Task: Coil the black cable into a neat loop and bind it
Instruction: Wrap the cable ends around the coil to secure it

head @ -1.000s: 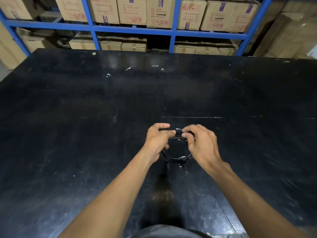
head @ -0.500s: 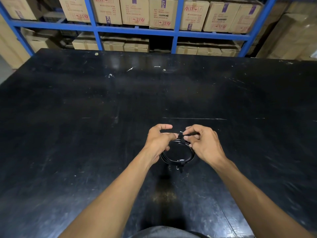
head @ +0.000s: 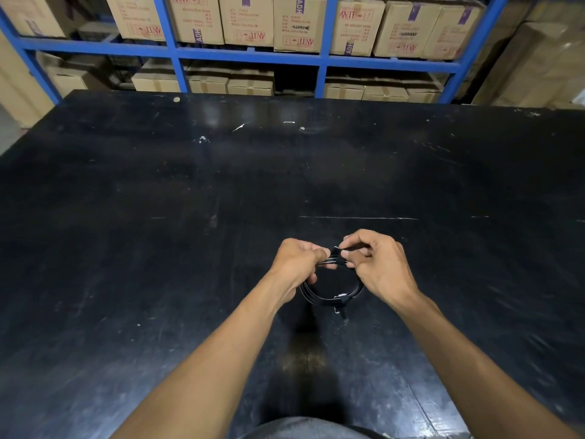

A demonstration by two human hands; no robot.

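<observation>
Black cable [head: 329, 297], coiled, is pinched by left hand [head: 296, 264] and right hand [head: 378, 267]; if either grip is loosened, loops may be sprung apart before binding.

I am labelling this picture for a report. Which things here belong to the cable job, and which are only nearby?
Part of the job:
- cable, coiled
- tie on the coil
- left hand
- right hand

Only nearby:
- table
- boxes
- blue rack

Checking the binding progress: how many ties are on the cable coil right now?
2. One tie sits on the near side of the black cable; the other tie is at the far side, pinched between the left hand and right hand. More may be hidden.
</observation>
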